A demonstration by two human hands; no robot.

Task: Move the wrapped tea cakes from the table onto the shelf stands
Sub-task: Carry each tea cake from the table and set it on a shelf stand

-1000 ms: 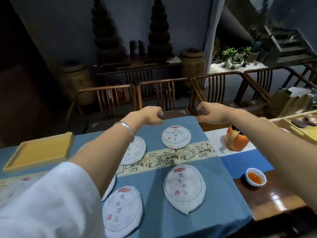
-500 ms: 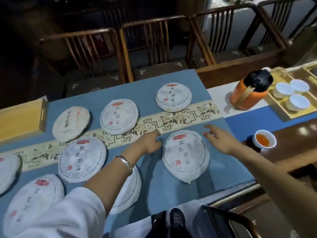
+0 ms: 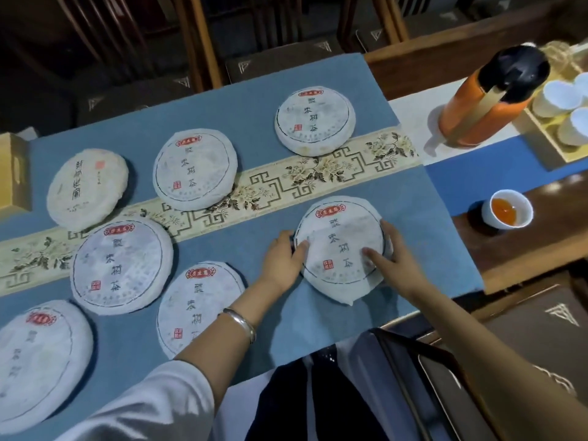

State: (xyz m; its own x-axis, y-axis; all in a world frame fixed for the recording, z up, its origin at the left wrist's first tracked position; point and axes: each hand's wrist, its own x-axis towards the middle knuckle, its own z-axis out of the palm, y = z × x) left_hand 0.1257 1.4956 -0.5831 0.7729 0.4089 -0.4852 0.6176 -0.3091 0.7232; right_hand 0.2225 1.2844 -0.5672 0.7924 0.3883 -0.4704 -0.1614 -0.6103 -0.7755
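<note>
Several round tea cakes in white paper lie flat on the blue table cloth. The nearest one on the right, a wrapped tea cake with a red label, has both my hands on it. My left hand grips its left edge, thumb on top. My right hand clasps its right edge with fingers over the paper. The cake rests on the cloth. Other cakes lie at the back, the middle, the left, and near me. No shelf stands are in view.
An orange flask with a black lid stands at the right, beside a tray of white cups. A small cup of amber tea sits on the bare wood. A wooden box is at far left. Wooden chairs line the far side.
The view tipped down from the room to the table. Both hands came down from in front of me and closed around the right front tea cake.
</note>
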